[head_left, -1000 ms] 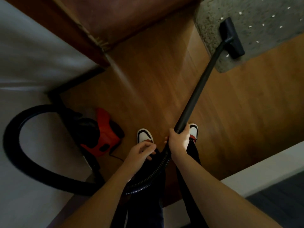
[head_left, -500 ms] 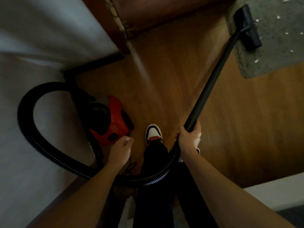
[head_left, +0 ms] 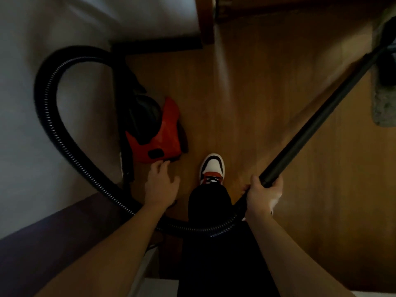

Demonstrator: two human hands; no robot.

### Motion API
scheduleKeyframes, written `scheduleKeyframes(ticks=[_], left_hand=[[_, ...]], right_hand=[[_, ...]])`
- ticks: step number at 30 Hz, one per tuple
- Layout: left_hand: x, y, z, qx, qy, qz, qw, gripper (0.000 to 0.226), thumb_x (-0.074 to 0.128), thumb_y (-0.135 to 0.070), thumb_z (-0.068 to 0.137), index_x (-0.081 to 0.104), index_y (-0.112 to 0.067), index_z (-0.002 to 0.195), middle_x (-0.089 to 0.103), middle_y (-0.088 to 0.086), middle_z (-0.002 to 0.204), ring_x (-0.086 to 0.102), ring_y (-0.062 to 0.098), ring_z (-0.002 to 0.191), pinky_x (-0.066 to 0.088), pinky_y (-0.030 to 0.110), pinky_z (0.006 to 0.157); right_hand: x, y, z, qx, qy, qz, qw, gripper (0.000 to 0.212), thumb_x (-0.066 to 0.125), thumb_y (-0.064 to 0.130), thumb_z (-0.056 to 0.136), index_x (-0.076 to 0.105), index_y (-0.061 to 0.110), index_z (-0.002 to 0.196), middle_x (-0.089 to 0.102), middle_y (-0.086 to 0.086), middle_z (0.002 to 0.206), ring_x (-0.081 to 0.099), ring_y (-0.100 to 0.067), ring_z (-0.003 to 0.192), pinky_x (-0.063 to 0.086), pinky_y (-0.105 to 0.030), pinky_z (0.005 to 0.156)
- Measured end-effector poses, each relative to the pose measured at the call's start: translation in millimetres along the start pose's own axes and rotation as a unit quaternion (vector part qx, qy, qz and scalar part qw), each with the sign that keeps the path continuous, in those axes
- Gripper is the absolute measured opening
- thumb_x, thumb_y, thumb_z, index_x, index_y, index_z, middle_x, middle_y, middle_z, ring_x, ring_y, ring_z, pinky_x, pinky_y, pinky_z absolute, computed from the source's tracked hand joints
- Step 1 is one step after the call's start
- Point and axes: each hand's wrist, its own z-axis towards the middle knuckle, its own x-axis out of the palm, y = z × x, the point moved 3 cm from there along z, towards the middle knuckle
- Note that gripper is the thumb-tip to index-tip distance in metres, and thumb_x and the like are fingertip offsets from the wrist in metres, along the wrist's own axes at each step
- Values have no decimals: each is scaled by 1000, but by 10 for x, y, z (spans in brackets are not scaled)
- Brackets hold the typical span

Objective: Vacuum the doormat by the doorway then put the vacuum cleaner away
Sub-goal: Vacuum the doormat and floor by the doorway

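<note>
**Right hand on the wand, left hand down by the red vacuum**

The right hand grips the lower end of the black wand, fingers curled round it where it joins the ribbed hose. The wand slants up and to the right, to the floor head, which is blurred and sits on the grey doormat at the right edge of the view.

The left hand holds nothing. Its fingers are loosely spread and reach down to the near edge of the vacuum cleaner; whether the fingertips touch it cannot be told. The red and black vacuum cleaner stands on the wooden floor, close against the white wall.

From the vacuum cleaner the hose loops wide over the wall side, then runs under the left forearm and across the dark trouser leg to the right hand. A white, red and black shoe stands on the floor between the two hands.
</note>
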Motion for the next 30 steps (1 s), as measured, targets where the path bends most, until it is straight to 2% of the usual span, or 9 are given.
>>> scheduleKeyframes(ticks=[4, 6, 9, 13, 16, 19, 22, 24, 30], left_hand=[[98, 177, 94, -46, 29, 20, 998, 77, 53, -38, 99, 11, -18, 160, 1, 6, 167, 20, 28, 149, 29, 46, 119], [172, 199, 139, -48, 47, 14, 998, 83, 53, -41, 98, 1, -25, 160, -13, 3, 167, 14, 27, 152, 32, 45, 118], [253, 205, 227, -31, 46, 38, 998, 88, 54, -40, 97, -7, -32, 159, -24, 0, 165, 11, 27, 153, 41, 42, 111], [313, 248, 352, 3, 19, 87, 996, 92, 54, -39, 95, -13, -30, 158, -23, -1, 165, 21, 27, 150, 49, 43, 101], [368, 319, 411, 0, 24, 88, 996, 98, 56, -38, 94, -18, -25, 157, -21, 0, 166, 23, 26, 149, 48, 44, 103], [436, 386, 443, -2, 32, 89, 996, 102, 57, -38, 93, -22, -21, 156, -22, 2, 166, 18, 26, 151, 40, 45, 111], [466, 381, 436, -5, 18, 92, 996, 104, 58, -37, 92, -23, -20, 155, -22, 3, 166, 6, 24, 154, 19, 45, 123], [481, 353, 437, -9, 12, 82, 996, 106, 60, -38, 91, -22, -21, 156, -22, 3, 166, 4, 23, 155, 11, 43, 126], [491, 315, 451, -27, 23, 72, 997, 109, 64, -39, 89, -20, -24, 157, -22, 1, 166, 9, 30, 153, 14, 42, 125]], right_hand=[[55, -201, 112, -8, -5, 1, 1000, 62, 62, 9, 94, 41, 31, 148, 64, -9, 87, 63, -25, 59, 56, -35, 54], [59, -240, 159, -15, -5, 10, 1000, 61, 61, 8, 94, 41, 28, 148, 60, -5, 80, 61, -23, 57, 54, -33, 53], [63, -259, 190, -20, -5, 12, 1000, 62, 62, 8, 94, 41, 29, 148, 60, -5, 82, 61, -22, 57, 55, -33, 53], [84, -270, 199, -34, 2, 23, 999, 59, 61, 7, 94, 42, 26, 147, 58, -3, 78, 60, -20, 57, 55, -34, 54], [111, -278, 204, -31, 12, 33, 999, 59, 61, 7, 96, 41, 27, 148, 57, -1, 77, 61, -18, 58, 56, -36, 57], [135, -293, 221, -36, 13, 29, 999, 59, 62, 8, 96, 41, 28, 147, 58, -1, 80, 62, -21, 63, 57, -36, 59], [129, -336, 228, -37, 13, 22, 999, 61, 62, 9, 96, 39, 26, 150, 58, -2, 79, 61, -20, 59, 55, -35, 57], [112, -344, 227, -37, 16, 16, 999, 61, 62, 10, 97, 37, 27, 151, 58, -3, 79, 61, -18, 57, 55, -34, 56], [108, -377, 165, -32, 24, 2, 999, 59, 62, 9, 97, 39, 26, 149, 56, -1, 81, 59, -16, 54, 54, -33, 52]])
